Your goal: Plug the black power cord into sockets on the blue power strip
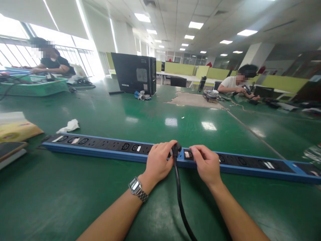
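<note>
Here, two hands (159, 160) (208, 165) flank one plug (177, 148) on one strip (100, 152).

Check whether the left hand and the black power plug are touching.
Touching. The head view shows the left hand meeting the side of the black power plug with no visible gap.

Daylight pours through the windows (11, 29) on the left, below pale roller blinds (65, 20), with a railing (81, 55) showing there. Bright rectangular lights (196, 25) dot the panelled ceiling (215, 28) (several glint in the glossy green tabletop (112, 117)). Farther back stand yellow-green partitions (179, 68), white desks (173, 74), a black office chair (178, 82) and, rightward, a pale pillar (258, 54).
</note>
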`<state>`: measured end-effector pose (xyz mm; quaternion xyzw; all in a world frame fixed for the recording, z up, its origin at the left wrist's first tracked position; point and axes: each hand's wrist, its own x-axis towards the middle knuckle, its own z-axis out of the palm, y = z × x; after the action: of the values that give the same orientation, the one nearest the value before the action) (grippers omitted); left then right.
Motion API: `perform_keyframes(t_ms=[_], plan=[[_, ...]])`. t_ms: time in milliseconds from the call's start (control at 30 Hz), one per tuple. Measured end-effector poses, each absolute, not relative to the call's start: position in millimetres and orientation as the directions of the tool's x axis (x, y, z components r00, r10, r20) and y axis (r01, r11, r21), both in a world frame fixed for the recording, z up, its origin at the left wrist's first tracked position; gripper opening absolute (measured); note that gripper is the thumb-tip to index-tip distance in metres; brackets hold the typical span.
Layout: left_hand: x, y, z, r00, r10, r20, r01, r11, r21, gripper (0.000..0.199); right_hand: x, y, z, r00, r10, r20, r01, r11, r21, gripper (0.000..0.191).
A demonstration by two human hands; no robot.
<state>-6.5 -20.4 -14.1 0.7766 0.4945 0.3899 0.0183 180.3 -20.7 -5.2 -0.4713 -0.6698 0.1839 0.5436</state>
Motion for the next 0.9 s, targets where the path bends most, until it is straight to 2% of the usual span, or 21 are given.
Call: perform_keyframes(t_ms=[133,400,767,900], plan=[[-5,-22,-14,0.144,0.790,0.596,0.766,-0.470,0.439,0.035,187,-12,-8,0.155,0.838,0.523,0.489,0.395,-0.778,0.031],[-2,-23,-9,-0.221,0.769,0.600,0.658,-0.336,0.674,0.033,186,-8,-10,0.104,0.862,0.496,0.513,0.381,-0.769,0.031],[-34,-9,1,-0.534,0.562,0.631,0.553,-0.332,0.764,0.031,186,-7,-10,0.074,0.873,0.481,0.520,0.378,-0.766,0.032],[-57,-7,13,-0.528,0.549,0.648,0.629,-0.261,0.732,0.031,187,-6,-10,0.078,0.878,0.473,0.535,0.364,-0.763,0.032]])
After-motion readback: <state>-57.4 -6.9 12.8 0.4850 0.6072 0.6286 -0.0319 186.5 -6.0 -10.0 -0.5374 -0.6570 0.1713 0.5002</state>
